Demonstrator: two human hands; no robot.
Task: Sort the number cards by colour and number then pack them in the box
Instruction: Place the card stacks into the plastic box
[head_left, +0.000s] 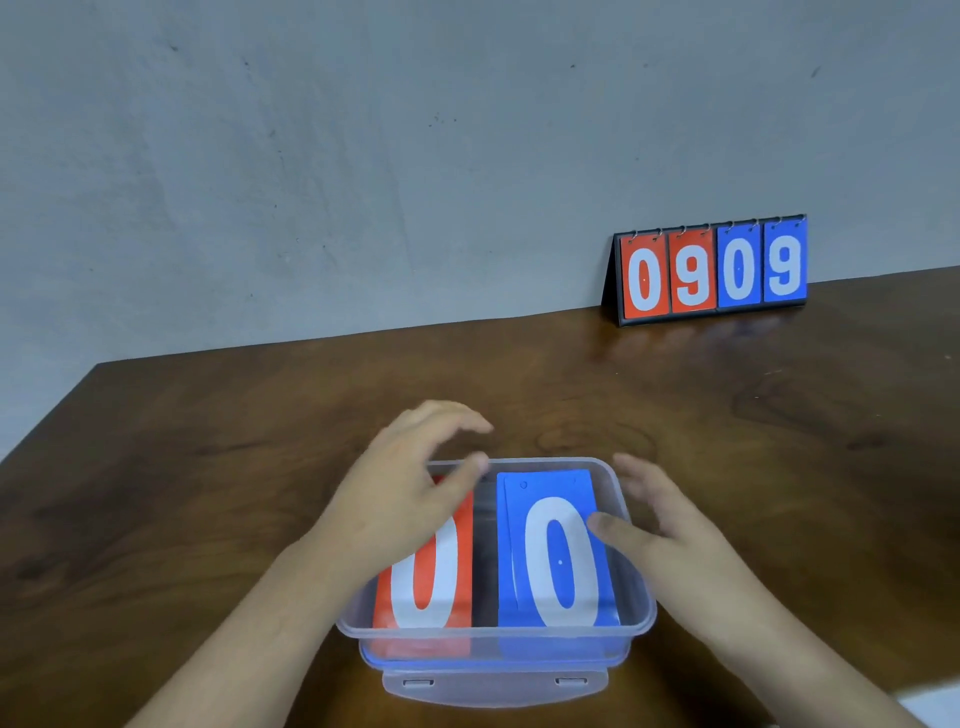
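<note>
A clear plastic box (636, 587) sits on the wooden table near me, apparently on its lid. Inside lie two stacks of number cards side by side: a red stack (457, 571) on the left and a blue stack (550, 551) on the right, each with a white 0 on top. My left hand (410, 493) hovers over the red stack with relaxed, slightly curved fingers and holds nothing. My right hand (654, 525) is at the box's right rim, its thumb touching the blue top card, fingers loose.
A black flip scoreboard (711, 270) stands at the table's back right against the grey wall, showing red 0 9 and blue 0 9. The table's left edge runs diagonally at far left. A pale object shows at the bottom right corner.
</note>
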